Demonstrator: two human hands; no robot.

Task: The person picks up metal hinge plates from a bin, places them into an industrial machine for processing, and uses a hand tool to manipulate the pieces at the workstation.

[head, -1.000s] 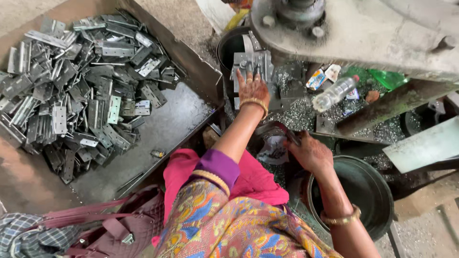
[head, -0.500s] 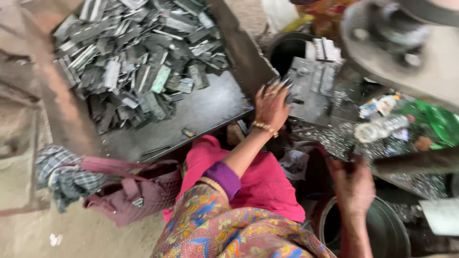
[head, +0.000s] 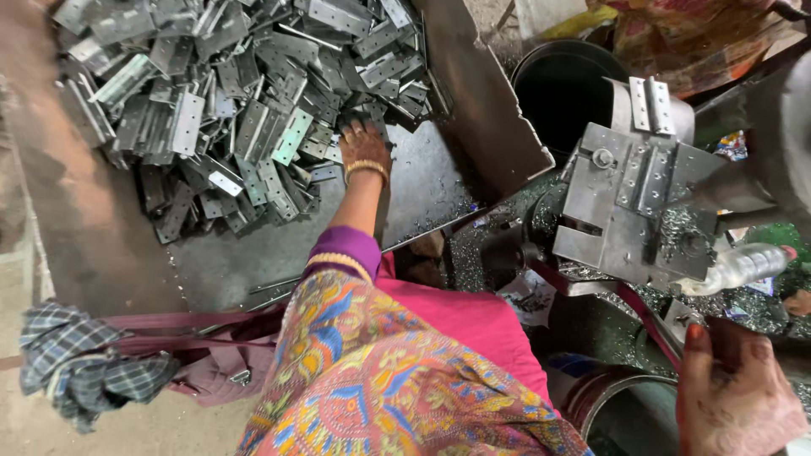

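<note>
My left hand (head: 363,145), with a gold bangle at the wrist, reaches into a heap of grey metal hinges (head: 245,93) in a large metal tray (head: 253,262); its fingers touch the hinges at the heap's near edge. Whether it grips one is hidden. My right hand (head: 733,390) rests at the lower right, fingers curled on a dark lever or edge below the press. A hinge (head: 649,105) lies on the steel fixture plate (head: 629,207) of the machine.
A black round bin (head: 564,89) stands behind the fixture. A plastic bottle (head: 743,268) lies among metal shavings at right. A checked cloth (head: 80,363) and a maroon bag (head: 211,355) lie at lower left. A round metal tub (head: 621,409) sits below.
My left hand has moved from the machine's fixture leftward into the hinge heap. The view has swung left and closer. My right hand has dropped to the lower right corner.
</note>
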